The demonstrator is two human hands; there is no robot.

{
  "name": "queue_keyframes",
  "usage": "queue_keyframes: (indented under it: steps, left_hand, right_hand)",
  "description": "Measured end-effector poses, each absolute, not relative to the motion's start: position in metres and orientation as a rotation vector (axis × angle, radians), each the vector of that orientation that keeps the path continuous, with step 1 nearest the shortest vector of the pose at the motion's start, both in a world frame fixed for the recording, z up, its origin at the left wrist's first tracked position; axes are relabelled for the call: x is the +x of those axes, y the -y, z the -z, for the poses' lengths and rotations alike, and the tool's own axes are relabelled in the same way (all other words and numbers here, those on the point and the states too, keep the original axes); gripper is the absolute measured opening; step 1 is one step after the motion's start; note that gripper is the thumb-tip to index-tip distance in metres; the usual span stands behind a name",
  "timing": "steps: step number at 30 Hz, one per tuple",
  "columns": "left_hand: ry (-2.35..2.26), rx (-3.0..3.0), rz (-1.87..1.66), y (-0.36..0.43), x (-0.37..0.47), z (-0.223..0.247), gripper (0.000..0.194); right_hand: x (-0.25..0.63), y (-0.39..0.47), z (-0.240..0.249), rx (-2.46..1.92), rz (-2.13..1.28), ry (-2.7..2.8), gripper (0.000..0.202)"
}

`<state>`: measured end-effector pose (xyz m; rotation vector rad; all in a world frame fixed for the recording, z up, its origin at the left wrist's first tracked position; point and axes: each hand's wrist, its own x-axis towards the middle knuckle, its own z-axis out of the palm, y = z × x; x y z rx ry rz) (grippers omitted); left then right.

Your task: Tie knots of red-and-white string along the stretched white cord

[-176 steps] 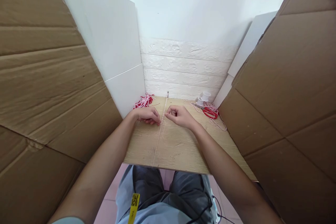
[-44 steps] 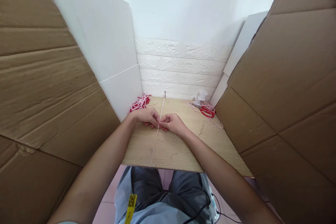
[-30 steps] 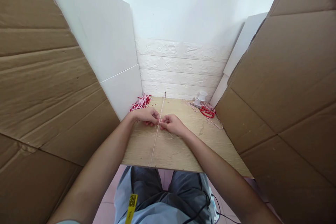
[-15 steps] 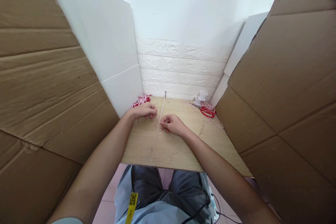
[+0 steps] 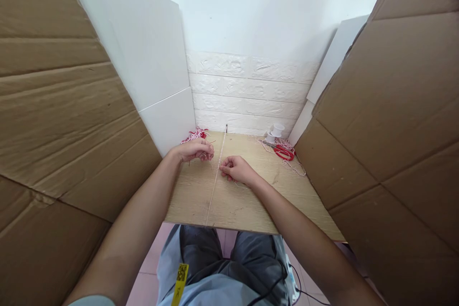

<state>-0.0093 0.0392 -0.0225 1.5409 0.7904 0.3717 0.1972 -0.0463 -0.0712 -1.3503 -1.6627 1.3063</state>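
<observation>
A pale cord [image 5: 213,191] runs taut from a small dark nail [image 5: 226,126] at the back of the board down to its front edge. Its upper part looks thicker, as if knotted or braided. My left hand [image 5: 198,150] is to the left of the cord, fingers curled in and closed on a thin light thread. On the other side, my right hand [image 5: 234,170] pinches a fine thread close against the cord; a loose thread end [image 5: 239,185] trails below that hand. The fingertips of the two hands are a short gap apart, with the cord between them.
Pink, red and white cords [image 5: 196,135] lie heaped at the back left. Back right are white spools [image 5: 276,131], red-handled scissors [image 5: 284,153] and tangled pink cord [image 5: 297,168]. Cardboard walls [image 5: 71,105] flank the wooden board [image 5: 251,210].
My left hand has turned and curled its fingers further in, shifting slightly left of the cord. My right hand stays almost in place.
</observation>
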Motion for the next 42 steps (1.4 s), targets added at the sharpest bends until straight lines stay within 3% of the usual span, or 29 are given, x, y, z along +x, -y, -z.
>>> queue_keyframes:
  steps: [18, 30, 38, 42]
  left_hand:
    - [-0.618, 1.471, -0.333, -0.045, -0.015, 0.029, 0.022]
    - [-0.732, 1.474, -0.190, -0.039, -0.010, 0.030, 0.022]
    - [-0.818, 1.543, -0.100, -0.035, -0.007, 0.028, 0.024]
    - [-0.869, 1.600, -0.068, -0.036, -0.006, 0.028, 0.028]
  right_hand:
    - [0.211, 0.041, 0.074, -1.376, -1.196, 1.804, 0.013]
    - [0.228, 0.044, 0.063, -1.499, -0.721, 2.149, 0.006]
    - [0.236, 0.049, 0.053, -1.586, -0.606, 2.258, 0.005]
    - [0.230, 0.050, 0.056, -1.565, -0.485, 2.241, 0.014]
